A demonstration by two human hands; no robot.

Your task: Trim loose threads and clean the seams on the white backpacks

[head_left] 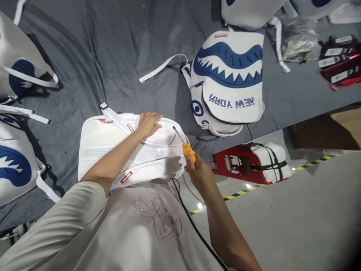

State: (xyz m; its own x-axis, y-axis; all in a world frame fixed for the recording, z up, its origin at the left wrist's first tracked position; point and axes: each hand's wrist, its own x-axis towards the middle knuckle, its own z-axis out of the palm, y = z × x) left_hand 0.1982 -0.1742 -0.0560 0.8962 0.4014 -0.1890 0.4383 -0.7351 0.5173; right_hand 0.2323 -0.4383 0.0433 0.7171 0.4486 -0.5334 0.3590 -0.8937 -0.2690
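head view: left hand on white backpack, grip unclear, right hand closed around orange-handled tool

Bears, on a grey tablecloth, a toothed backpack; holds, left of it, a white bag and, farther, two printed bags, beyond it more bags, right of it clear plastic and packets.

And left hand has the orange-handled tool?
No, the right hand holds the orange-handled tool; the left hand rests on the white bag.
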